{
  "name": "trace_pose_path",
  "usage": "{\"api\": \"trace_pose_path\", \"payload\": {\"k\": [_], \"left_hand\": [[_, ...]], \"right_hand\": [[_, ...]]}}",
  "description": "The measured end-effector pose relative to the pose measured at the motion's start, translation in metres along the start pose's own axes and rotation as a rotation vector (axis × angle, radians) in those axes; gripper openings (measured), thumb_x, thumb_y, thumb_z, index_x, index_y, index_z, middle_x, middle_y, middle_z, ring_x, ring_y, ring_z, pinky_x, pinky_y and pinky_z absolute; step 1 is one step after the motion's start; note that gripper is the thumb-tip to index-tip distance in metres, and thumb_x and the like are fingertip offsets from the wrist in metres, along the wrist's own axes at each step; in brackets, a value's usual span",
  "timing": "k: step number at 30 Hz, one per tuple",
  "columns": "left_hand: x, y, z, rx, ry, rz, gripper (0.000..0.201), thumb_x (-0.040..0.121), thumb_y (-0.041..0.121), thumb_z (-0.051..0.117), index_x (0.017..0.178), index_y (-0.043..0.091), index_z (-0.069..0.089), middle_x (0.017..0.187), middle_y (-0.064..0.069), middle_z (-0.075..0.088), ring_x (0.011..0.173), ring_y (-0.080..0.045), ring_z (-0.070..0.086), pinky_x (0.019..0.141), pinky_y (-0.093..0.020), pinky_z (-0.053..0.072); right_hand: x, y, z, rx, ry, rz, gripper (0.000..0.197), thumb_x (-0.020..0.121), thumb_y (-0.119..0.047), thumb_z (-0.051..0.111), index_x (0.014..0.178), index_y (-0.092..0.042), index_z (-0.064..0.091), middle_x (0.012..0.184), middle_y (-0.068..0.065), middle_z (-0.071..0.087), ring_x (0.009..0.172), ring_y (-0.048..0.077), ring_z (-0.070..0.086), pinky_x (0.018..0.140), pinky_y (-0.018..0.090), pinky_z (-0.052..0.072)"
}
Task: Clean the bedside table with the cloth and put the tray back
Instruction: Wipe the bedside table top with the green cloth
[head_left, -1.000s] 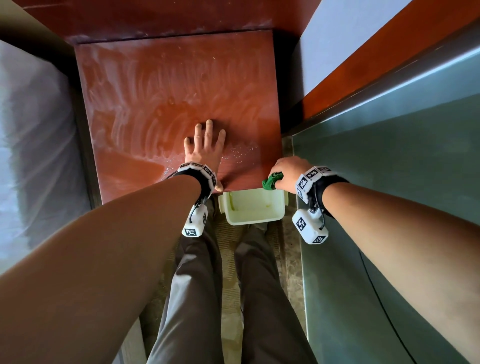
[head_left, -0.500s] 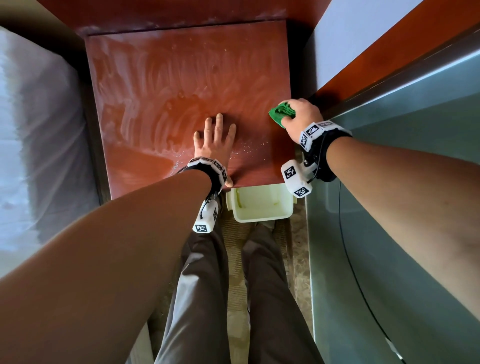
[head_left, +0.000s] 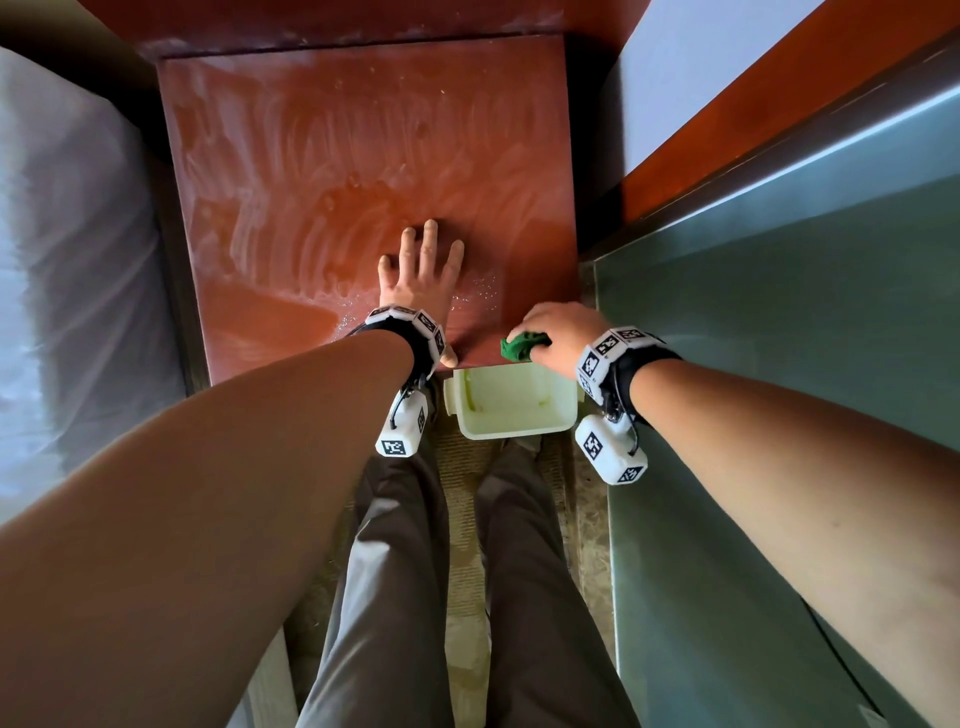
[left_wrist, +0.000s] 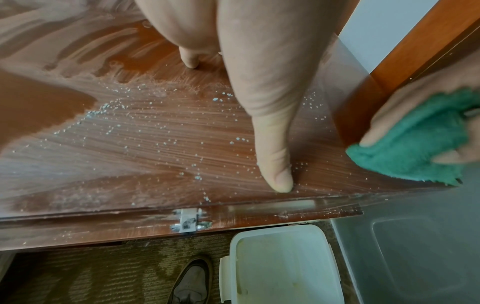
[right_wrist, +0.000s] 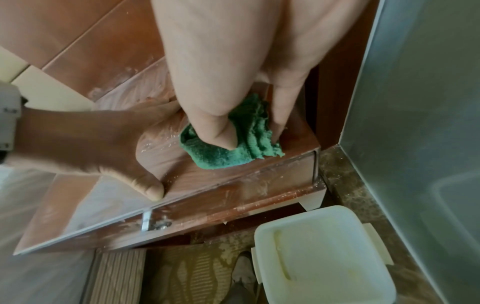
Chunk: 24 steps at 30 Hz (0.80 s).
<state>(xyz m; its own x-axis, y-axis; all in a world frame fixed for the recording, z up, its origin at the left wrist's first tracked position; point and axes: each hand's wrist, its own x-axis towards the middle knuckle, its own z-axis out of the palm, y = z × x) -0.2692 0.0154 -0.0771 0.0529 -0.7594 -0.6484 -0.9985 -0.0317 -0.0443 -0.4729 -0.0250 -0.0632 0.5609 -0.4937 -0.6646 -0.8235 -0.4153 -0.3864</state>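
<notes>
Left hand (head_left: 421, 275), frame centre, lies flat w/ fingers spread on the bedside table (head_left: 322, 156), holding nothing, prob. bracing. Right hand (head_left: 558, 332), lower right, fingers curled round green cloth (head_left: 519, 347), pressed at table's front-right corner, likely pushing crumbs (left_wrist: 124, 123) toward the tray (head_left: 563, 415) on the floor below.

No readable text, brand, number or label shows in any view. The only signs are black-and-white square code markers on the white wrist bands (head_left: 410, 323) and on the white camera boxes (head_left: 401, 430) under both wrists; they carry patterns, not letters. A small white sticker (left_wrist: 189, 220) sits on the front edge of the table (left_wrist: 135, 144), with a dark mark too blurred to read
</notes>
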Motion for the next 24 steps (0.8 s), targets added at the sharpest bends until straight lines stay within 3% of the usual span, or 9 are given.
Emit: {"api": "trace_pose_path", "payload": {"k": [3, 7, 12, 16, 18, 24], "left_hand": [[-0.001, 0.000, 0.001, -0.009, -0.010, 0.001, 0.161, 0.037, 0.067, 0.087, 0.152, 0.019, -0.014, 0.158, -0.016, -0.023, 0.147, -0.041, -0.011, 0.115, -0.061, 0.015], [-0.003, -0.005, -0.001, -0.050, 0.008, 0.027, 0.155, 0.040, 0.065, 0.088, 0.154, 0.018, -0.008, 0.159, -0.015, -0.018, 0.147, -0.040, -0.007, 0.116, -0.060, 0.017], [-0.006, -0.026, -0.004, -0.114, 0.006, 0.038, 0.154, 0.041, 0.065, 0.088, 0.154, 0.020, -0.007, 0.160, -0.011, -0.017, 0.148, -0.039, -0.007, 0.116, -0.058, 0.012], [-0.010, -0.043, 0.008, -0.095, -0.041, 0.022, 0.157, 0.040, 0.067, 0.087, 0.153, 0.022, -0.012, 0.158, -0.010, -0.025, 0.147, -0.038, -0.014, 0.116, -0.062, 0.008], [-0.011, -0.048, 0.012, -0.056, -0.039, 0.037, 0.159, 0.038, 0.068, 0.087, 0.153, 0.021, -0.012, 0.158, -0.011, -0.026, 0.147, -0.038, -0.014, 0.116, -0.062, 0.010], [-0.010, -0.046, 0.018, 0.047, 0.005, 0.029, 0.162, 0.035, 0.073, 0.083, 0.153, 0.018, -0.014, 0.158, -0.015, -0.024, 0.147, -0.041, -0.009, 0.116, -0.060, 0.016]], "right_hand": [[-0.004, -0.001, -0.001, -0.027, -0.077, -0.011, 0.037, 0.086, -0.019, 0.057, 0.117, -0.036, 0.067, 0.123, -0.007, 0.061, 0.110, 0.022, 0.059, 0.092, 0.035, 0.048], [-0.006, -0.001, -0.010, 0.047, -0.112, 0.029, 0.034, 0.084, -0.017, 0.057, 0.112, -0.031, 0.070, 0.114, -0.004, 0.069, 0.102, 0.022, 0.064, 0.085, 0.028, 0.051], [0.008, 0.006, -0.032, 0.420, 0.202, 0.253, 0.030, 0.085, -0.014, 0.058, 0.110, -0.024, 0.070, 0.100, -0.002, 0.071, 0.083, 0.016, 0.068, 0.072, 0.027, 0.057], [0.028, 0.010, -0.044, 0.405, 0.398, 0.325, 0.033, 0.086, -0.015, 0.053, 0.116, -0.020, 0.067, 0.113, 0.002, 0.069, 0.101, 0.022, 0.064, 0.086, 0.029, 0.052], [0.040, 0.009, -0.044, 0.378, 0.460, 0.331, 0.036, 0.088, -0.014, 0.052, 0.122, -0.017, 0.063, 0.120, 0.008, 0.063, 0.110, 0.027, 0.059, 0.091, 0.029, 0.047], [0.058, -0.006, -0.035, 0.288, 0.470, 0.275, 0.042, 0.086, -0.007, 0.050, 0.124, -0.018, 0.064, 0.123, 0.009, 0.057, 0.110, 0.029, 0.058, 0.094, 0.029, 0.045]]}}
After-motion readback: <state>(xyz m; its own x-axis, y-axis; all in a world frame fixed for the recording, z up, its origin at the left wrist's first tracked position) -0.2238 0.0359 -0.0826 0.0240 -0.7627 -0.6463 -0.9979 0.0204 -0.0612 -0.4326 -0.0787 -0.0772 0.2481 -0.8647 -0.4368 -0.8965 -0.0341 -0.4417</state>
